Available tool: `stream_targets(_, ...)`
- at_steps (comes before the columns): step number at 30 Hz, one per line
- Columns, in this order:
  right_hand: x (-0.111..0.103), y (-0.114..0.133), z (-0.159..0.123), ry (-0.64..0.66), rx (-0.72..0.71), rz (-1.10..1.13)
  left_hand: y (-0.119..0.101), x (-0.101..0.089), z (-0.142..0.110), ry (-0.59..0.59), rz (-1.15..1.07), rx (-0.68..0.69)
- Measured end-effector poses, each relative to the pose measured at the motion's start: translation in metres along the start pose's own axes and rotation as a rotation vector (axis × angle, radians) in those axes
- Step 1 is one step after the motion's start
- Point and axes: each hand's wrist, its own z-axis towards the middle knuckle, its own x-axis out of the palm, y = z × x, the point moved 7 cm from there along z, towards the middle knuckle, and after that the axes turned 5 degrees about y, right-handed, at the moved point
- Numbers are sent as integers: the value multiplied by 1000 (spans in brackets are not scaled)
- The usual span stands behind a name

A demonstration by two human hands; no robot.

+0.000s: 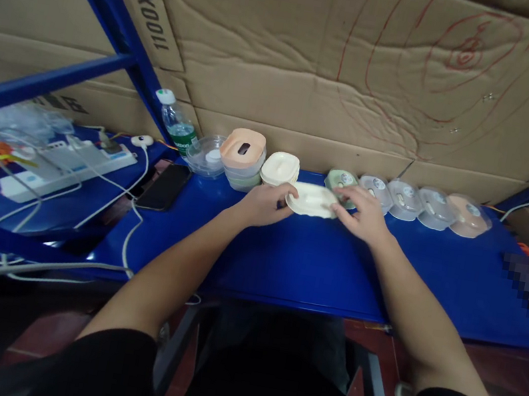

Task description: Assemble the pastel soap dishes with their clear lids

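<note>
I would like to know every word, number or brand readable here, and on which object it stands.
"1100X380", then a cut-off character: brown cardboard strip at upper left.
Seemingly "bon", its beginning unclear: green label of the clear plastic bottle.
Too small: round stickers on five rounded plastic containers at right.
Too blurred: dark print on the brown cardboard behind the white power strip.
No text visible: cream oblong plastic-looking piece in left hand and right hand.

Cream tray (313,201) — oblong, wavy-edged
</note>
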Motion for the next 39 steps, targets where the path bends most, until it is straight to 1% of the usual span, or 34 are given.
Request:
stream_targets(2,10,8,-1,115,-50,42,-5,10,-1,163,9,32)
stream_targets(4,22,13,-2,196,-77,55,-5,19,-3,313,18,9)
stream_targets(5,30,15,-2,234,-88,53,-3,22,-3,359,23,-11)
stream_targets(6,38,18,-2,278,-100,46,-1,24,-3,380,27,-27)
stream_targets(7,45,19,-2,323,-108,33,0,24,-2,375,28,-38)
stream_targets(9,57,21,-2,391,-119,3,2,20,1,316,31,-40)
stream_targets(11,61,21,-1,403,-121,-11,4,11,3,209,46,-48)
stream_targets(13,60,20,-1,388,-112,6,10,-7,3,34,68,-85)
stream_targets(14,59,18,-1,381,-106,19,15,-19,2,-76,79,-114)
stream_targets(16,58,15,-1,374,-94,38,27,-51,-7,-337,104,-190)
stream_targets(18,57,14,-1,372,-92,43,43,-85,-23,-616,148,-274)
stream_targets(19,57,13,-1,370,-93,41,51,-100,-32,-736,179,-304)
stream_targets(20,58,13,-1,369,-93,39,59,-115,-42,-854,210,-330)
stream_targets(21,58,13,-1,366,-91,38,68,-127,-51,-941,223,-355)
stream_targets(23,58,12,0,363,-82,40,90,-139,-56,-937,203,-398)
stream_targets(24,58,12,0,360,-77,43,101,-142,-60,-953,184,-438)
stream_targets(26,57,12,0,356,-75,51,120,-144,-64,-971,139,-528)
stream_targets(28,57,12,0,347,-83,57,131,-139,-64,-944,108,-602)
stream_targets(30,57,12,0,342,-91,59,133,-132,-60,-874,101,-623)
stream_targets(31,57,11,0,339,-94,61,131,-129,-57,-834,103,-613)
stream_targets(36,58,10,0,333,-89,68,115,-115,-40,-633,129,-492)
stream_targets(39,58,9,0,339,-82,68,111,-108,-33,-544,143,-437)
